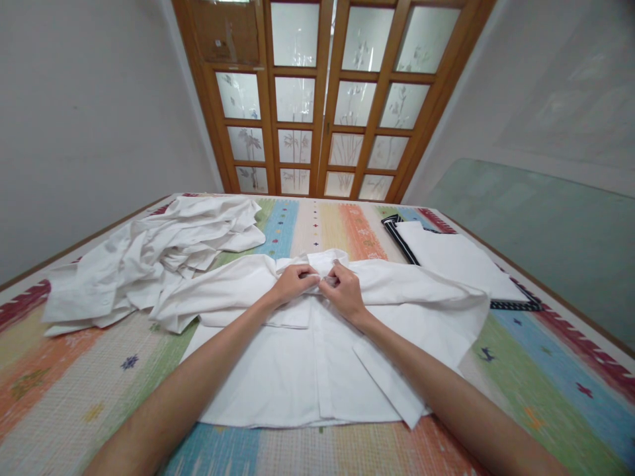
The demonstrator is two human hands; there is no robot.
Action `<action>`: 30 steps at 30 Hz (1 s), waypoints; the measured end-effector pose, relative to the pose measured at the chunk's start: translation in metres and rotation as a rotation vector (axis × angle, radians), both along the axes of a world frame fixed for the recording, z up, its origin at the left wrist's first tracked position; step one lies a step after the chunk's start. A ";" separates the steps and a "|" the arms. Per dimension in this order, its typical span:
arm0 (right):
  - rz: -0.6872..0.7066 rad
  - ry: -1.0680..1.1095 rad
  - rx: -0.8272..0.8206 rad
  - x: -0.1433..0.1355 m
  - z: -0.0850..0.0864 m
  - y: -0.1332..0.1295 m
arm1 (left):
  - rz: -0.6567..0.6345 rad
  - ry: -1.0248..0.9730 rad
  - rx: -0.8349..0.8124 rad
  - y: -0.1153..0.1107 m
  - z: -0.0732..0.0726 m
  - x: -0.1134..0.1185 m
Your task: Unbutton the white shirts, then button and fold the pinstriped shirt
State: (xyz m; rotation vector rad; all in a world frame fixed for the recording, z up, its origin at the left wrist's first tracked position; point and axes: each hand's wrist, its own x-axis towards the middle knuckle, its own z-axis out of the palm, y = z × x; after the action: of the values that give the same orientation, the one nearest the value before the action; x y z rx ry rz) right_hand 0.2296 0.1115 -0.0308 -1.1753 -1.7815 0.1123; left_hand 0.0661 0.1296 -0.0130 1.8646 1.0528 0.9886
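At the left of the frame a loose heap of white cloth (pixel 133 258) lies crumpled on the striped, patterned surface (pixel 44 396), its folds slumping over one another. Just beside it, left of centre, a sleeve (pixel 223 284) of the white shirt (pixel 258 377) reaches out, bunched and creased. The shirt itself lies spread across the middle of the frame, its hem towards the bottom and its collar (pixel 322 260) at the upper centre.

The left hand (pixel 294 284) comes in from the lower left and pinches the fabric near the collar between bent fingers. The right hand (pixel 346 293) meets it from the lower right, thumb and fingers closed on the same gathered part; exactly what lies between the fingertips is too small to tell.

The shirt looks light and soft, neither fragile nor likely to slip, though prone to wrinkle and drag when pulled from one spot. The collar and front band seem the firmest places to take hold; the sleeves and body probably flop unless held by both shoulders.

Right of centre a narrow flap (pixel 389 387) lies slantwise beside the right forearm. Farther right a flat white garment (pixel 459 261) rests over a black-patterned cloth (pixel 518 303), apparently neater and easier to lift whole from beneath
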 end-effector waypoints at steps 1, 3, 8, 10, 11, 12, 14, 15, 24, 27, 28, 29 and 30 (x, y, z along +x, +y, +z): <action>0.011 0.021 -0.015 0.000 0.001 0.000 | -0.001 0.002 0.003 0.000 0.000 0.000; 0.028 0.051 -0.035 0.001 0.001 0.000 | -0.004 0.009 0.014 -0.001 0.001 0.000; 0.057 0.039 -0.010 0.003 -0.001 -0.001 | -0.010 0.008 0.046 -0.002 0.002 0.001; 0.061 -0.024 0.043 0.004 -0.004 -0.002 | 0.007 0.011 0.058 -0.003 0.002 0.001; 0.069 -0.074 0.077 0.004 -0.005 -0.001 | 0.016 0.015 0.064 -0.003 0.002 0.001; 0.081 -0.131 0.113 0.005 -0.006 -0.001 | 0.022 0.019 0.069 -0.003 0.002 0.001; 0.105 -0.244 0.172 0.007 -0.007 0.000 | 0.025 0.021 0.073 -0.003 0.002 0.002; 0.109 -0.290 0.193 0.008 -0.007 0.000 | 0.023 0.019 0.074 -0.003 0.001 0.002; 0.171 -0.441 0.271 0.018 -0.002 0.001 | -0.007 0.005 0.131 -0.004 0.004 0.001; 0.188 -0.495 0.318 0.022 -0.001 0.003 | -0.012 0.002 0.154 -0.004 0.003 0.001; 0.163 -0.517 0.333 0.023 -0.001 0.003 | -0.009 0.001 0.160 -0.004 0.003 0.001; 0.133 -0.540 0.349 0.023 -0.002 0.004 | -0.003 0.002 0.166 -0.005 0.003 0.001; 0.103 -0.559 0.365 0.023 -0.002 0.004 | 0.006 0.004 0.172 -0.005 0.003 0.002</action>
State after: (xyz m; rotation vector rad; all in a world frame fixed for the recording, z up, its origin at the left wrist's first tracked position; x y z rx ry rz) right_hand 0.2524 0.1154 -0.0328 -0.8964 -2.2250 -0.5086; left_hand 0.0680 0.1245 -0.0099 2.0029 1.0029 1.1101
